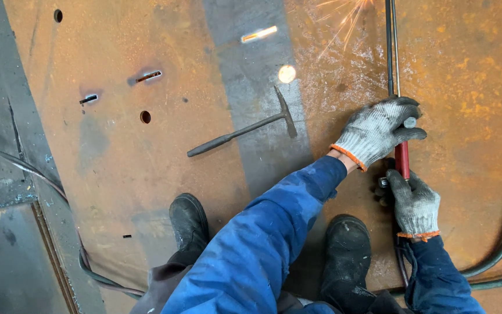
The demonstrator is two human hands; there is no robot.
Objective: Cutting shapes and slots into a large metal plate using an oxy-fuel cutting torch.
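Gripping a red-handled cutting torch [401, 157], both gloved hands, left [379, 131] and right [415, 203], curl fingers around it.

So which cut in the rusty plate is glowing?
The slot at the top, on the grey strip, glows orange. The two slots further left are dark.

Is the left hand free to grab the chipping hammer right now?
Probably not at once: the left hand is wrapped around the cutting torch. The chipping hammer lies unobstructed on the steel plate nearby.
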